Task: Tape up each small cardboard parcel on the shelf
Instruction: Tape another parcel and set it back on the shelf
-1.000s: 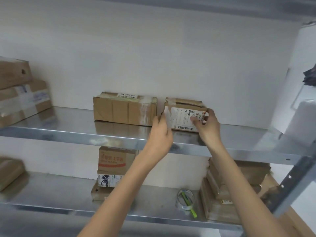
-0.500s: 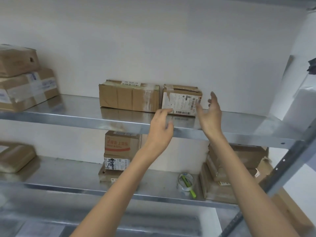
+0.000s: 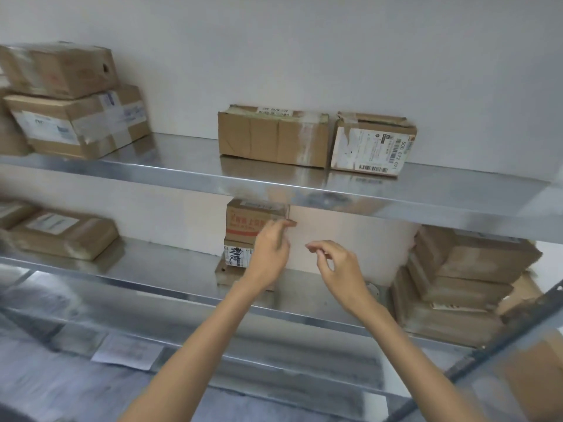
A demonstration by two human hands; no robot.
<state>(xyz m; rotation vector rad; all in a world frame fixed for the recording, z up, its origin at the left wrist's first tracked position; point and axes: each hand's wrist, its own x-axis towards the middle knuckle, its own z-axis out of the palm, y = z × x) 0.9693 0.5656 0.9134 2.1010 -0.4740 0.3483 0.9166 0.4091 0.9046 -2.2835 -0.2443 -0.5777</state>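
Parcel storeroom. Indicators: tiered bare-metal shelves [image 3: 274,184] span the frame against a plain white wall [image 3: 304,56]. Taped cardboard parcels [image 3: 76,117] sit in stacks at upper left and lower right. One parcel [image 3: 377,121] right of centre carries a shipping label [image 3: 365,150] with barcode. A steel upright [image 3: 487,350] crosses the lower right corner.

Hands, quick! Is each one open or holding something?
Left hand: open, loosely curled, nothing visible in it.
Right hand: open, loosely curled, nothing visible in it.
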